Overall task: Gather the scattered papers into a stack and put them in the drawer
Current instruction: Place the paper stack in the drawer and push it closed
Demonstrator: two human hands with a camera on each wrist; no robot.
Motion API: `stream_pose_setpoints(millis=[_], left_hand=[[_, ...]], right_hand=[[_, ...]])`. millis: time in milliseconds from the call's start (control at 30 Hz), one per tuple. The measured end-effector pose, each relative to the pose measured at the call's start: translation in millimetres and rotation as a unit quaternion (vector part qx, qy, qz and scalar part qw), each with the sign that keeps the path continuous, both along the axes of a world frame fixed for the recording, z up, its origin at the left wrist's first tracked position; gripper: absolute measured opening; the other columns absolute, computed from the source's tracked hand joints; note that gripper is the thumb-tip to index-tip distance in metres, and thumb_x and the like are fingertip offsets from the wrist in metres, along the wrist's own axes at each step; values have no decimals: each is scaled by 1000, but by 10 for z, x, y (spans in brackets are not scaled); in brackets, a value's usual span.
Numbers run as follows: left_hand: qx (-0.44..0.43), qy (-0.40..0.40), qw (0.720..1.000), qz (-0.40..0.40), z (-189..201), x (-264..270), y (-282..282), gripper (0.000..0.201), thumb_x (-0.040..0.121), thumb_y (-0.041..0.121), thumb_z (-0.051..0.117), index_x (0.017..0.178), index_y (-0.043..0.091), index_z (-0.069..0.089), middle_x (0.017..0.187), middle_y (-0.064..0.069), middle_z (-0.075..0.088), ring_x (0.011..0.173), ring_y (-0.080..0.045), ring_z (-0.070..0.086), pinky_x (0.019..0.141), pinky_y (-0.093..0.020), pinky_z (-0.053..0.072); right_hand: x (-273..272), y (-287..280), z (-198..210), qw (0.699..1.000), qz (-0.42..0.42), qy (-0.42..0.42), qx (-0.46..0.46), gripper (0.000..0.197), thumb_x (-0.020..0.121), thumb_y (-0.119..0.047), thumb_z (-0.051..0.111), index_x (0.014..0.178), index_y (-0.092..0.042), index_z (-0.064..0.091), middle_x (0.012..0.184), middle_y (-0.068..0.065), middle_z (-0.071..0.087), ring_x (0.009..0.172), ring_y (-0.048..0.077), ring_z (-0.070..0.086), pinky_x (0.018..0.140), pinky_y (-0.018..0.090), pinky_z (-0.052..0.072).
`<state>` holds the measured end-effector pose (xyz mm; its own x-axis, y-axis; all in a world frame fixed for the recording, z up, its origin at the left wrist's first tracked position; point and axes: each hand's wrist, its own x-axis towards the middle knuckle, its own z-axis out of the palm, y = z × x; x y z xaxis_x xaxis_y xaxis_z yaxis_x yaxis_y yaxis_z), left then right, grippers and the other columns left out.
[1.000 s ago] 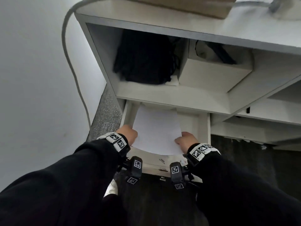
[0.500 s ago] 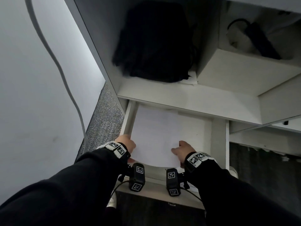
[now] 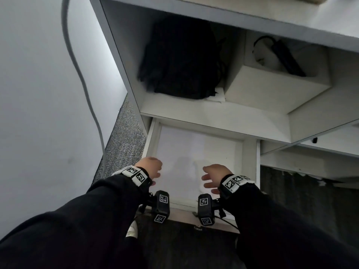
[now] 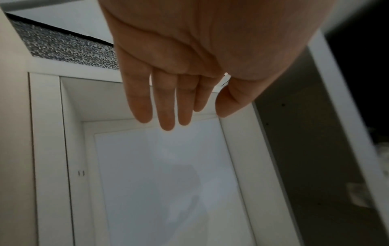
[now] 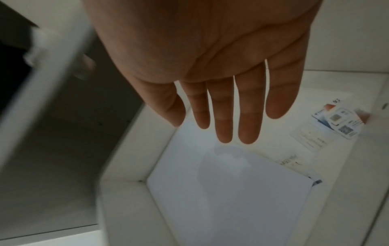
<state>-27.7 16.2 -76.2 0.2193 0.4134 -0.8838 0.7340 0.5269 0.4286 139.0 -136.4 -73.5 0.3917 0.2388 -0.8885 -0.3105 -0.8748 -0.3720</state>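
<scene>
The stack of white papers point(image 3: 182, 152) lies flat on the bottom of the open white drawer point(image 3: 250, 164), towards its left side. In the left wrist view the papers point(image 4: 168, 183) fill the drawer floor below my fingers. My left hand point(image 3: 151, 167) hovers over the stack's near left edge, fingers straight and holding nothing point(image 4: 166, 106). Above the near right part of the papers point(image 5: 227, 191) hangs my right hand point(image 3: 213, 175), also with straight fingers point(image 5: 225, 116) and empty. Neither hand touches the sheets.
Small printed cards point(image 5: 341, 123) lie in the drawer right of the papers. Above the drawer, a shelf holds a black bag point(image 3: 180, 63) and a white box point(image 3: 272, 88). A grey cable point(image 3: 83, 84) hangs along the wall at left. Grey carpet point(image 3: 124, 144) borders the cabinet.
Both hands have let go of the paper stack and lifted off it; the sheets now lie flat inside the drawer. My view has moved closer and lower.
</scene>
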Motion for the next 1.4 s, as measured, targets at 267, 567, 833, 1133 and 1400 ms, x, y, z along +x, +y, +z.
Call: stream_pose_setpoints(millis=[267,567,833,1133,1400], left_hand=[[6,-90,994,55,605,-330,-530,25,94,22,54,113,10,62,92,-5,72,80,-21,66,65,-29,42],[-29,-50,997,46,813,-793,-1284,12,95,21,51,98,14,61,82,-3,69,70,-18,66,59,-25,44],[-60,1,995,81,651,-955,-1281,40,103,34,36,134,12,48,129,-10,60,97,-27,60,65,-38,52],[-23,-25,991,126,447,-552,-978,43,104,42,31,119,11,56,97,-4,69,83,-25,65,61,-37,51],[-1,-52,993,107,355,-70,-494,42,103,44,33,112,13,59,97,-3,71,82,-24,66,63,-36,51]], right_hand=[[-356,-488,716,994,-44,-35,92,21,91,-32,55,106,-18,61,90,5,74,65,21,65,57,25,39],[-802,-1257,766,999,-23,-38,29,25,94,-30,49,80,-13,61,80,7,73,51,17,61,43,16,38],[-699,-1547,639,997,-63,-29,-46,39,98,-32,46,101,1,68,92,8,72,65,21,64,49,19,44],[-374,-1297,490,990,-122,-60,-24,46,92,-48,51,90,-8,73,91,6,73,81,27,71,75,41,57],[39,-945,338,975,-207,-58,54,49,89,-58,55,94,-11,66,90,4,76,78,26,73,65,36,58]])
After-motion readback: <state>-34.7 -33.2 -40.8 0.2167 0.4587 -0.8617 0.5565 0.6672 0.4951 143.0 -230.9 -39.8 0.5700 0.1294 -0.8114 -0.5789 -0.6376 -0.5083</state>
